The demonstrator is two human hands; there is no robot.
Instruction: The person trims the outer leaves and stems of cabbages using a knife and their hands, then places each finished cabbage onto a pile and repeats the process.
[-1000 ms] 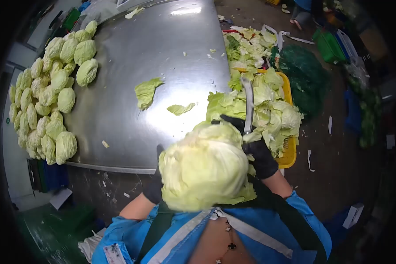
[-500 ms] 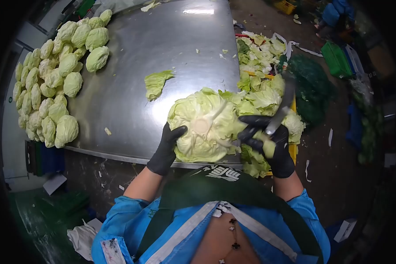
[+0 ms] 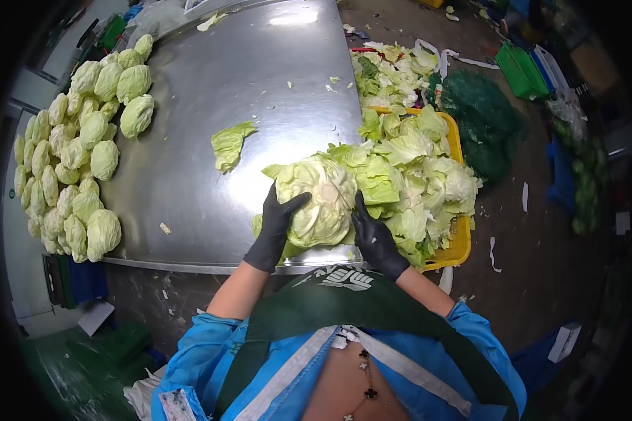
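A pale green cabbage [image 3: 317, 200] sits stem end up at the near edge of the steel table [image 3: 260, 77]. My left hand [image 3: 277, 223], in a black glove, grips its left side with the thumb spread over the top. My right hand [image 3: 372, 235], also gloved in black, presses against its right side, fingers pointing away from me. Loose outer leaves [image 3: 376, 179] hang off the cabbage toward the right. No knife is visible in either hand.
A yellow crate [image 3: 460, 242] heaped with cut leaves stands at the table's right edge. Several trimmed cabbages [image 3: 77, 140] are piled along the table's left side. A loose leaf [image 3: 228, 144] lies mid-table. Green netting [image 3: 481, 116] and green crates [image 3: 519, 67] lie on the floor.
The cabbage went from my chest down onto the table edge. My right hand held a knife before; now the knife is out of sight and that hand presses on the cabbage.
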